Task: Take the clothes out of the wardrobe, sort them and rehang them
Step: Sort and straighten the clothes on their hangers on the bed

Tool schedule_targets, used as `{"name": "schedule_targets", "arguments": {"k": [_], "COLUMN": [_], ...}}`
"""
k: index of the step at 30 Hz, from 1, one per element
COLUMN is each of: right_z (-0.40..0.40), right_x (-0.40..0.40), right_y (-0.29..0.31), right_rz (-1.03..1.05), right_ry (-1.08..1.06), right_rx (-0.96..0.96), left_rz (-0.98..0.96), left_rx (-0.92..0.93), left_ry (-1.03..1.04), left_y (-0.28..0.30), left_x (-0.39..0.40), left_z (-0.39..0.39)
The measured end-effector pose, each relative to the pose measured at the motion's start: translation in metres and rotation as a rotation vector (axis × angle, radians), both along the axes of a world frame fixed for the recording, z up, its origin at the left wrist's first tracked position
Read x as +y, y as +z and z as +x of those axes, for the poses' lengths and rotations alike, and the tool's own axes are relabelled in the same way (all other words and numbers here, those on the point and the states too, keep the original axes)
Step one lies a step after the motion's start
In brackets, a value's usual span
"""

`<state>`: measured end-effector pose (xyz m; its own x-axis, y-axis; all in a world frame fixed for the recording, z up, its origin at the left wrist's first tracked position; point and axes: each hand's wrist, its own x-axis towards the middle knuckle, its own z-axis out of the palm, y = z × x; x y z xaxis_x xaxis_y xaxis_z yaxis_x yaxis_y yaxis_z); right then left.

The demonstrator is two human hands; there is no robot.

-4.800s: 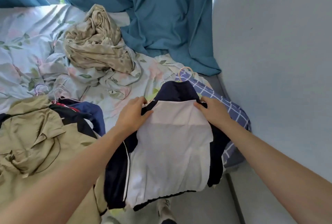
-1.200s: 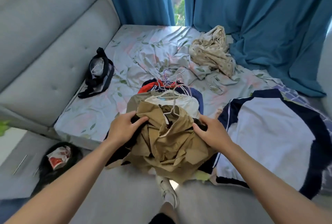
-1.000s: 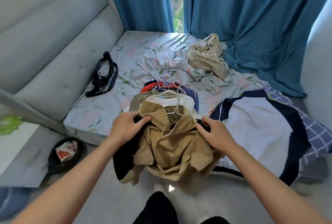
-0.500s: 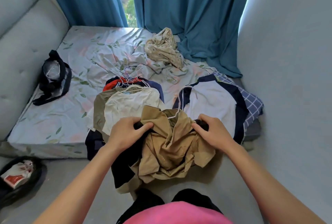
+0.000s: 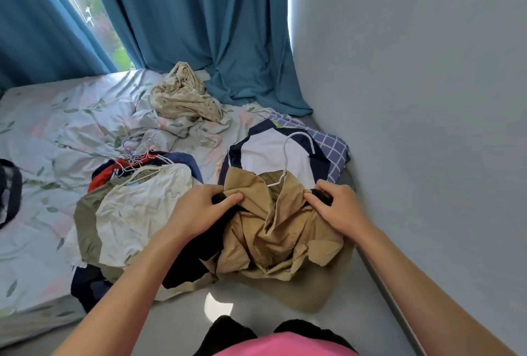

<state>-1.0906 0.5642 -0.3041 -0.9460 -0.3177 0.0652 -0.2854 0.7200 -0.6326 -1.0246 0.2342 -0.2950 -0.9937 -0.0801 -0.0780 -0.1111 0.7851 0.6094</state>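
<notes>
- Head view, nearest: left hand (image 5: 199,213) and right hand (image 5: 336,210) each clenched a shoulder of a crumpled tan cotton shirt (image 5: 273,230) on a thin white wire hanger (image 5: 288,161), held off the bed's edge beside the wall.
- Risk, as judged: the loose shirt could slide from the slim hanger, or its hook snag the smooth white-and-navy jersey (image 5: 268,153) behind.
- Left: a limp cream top (image 5: 137,213) capped a hangered pile.
- Farthest: wrinkled floral bed sheet (image 5: 57,127), heavy teal curtains (image 5: 199,27).
</notes>
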Motion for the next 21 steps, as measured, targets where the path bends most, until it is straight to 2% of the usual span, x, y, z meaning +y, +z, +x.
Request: {"name": "schedule_targets", "arguments": {"k": [9, 13, 21], "right_z": [-0.084, -0.118, -0.190], "right_x": [0.104, 0.111, 0.094], "right_y": [0.021, 0.030, 0.019], "right_rz": [0.004, 0.003, 0.016], "right_ry": [-0.037, -0.017, -0.023], "right_rx": [0.049, 0.085, 0.080], "left_rz": [-0.011, -0.027, -0.015], "left_rx": [0.093, 0.141, 0.172], "left_ry": [0.061, 0.129, 0.120], "left_y": [0.012, 0.018, 0.015], "left_x": [0.104, 0.112, 0.097], "left_z": [-0.068, -0.090, -0.154]}}
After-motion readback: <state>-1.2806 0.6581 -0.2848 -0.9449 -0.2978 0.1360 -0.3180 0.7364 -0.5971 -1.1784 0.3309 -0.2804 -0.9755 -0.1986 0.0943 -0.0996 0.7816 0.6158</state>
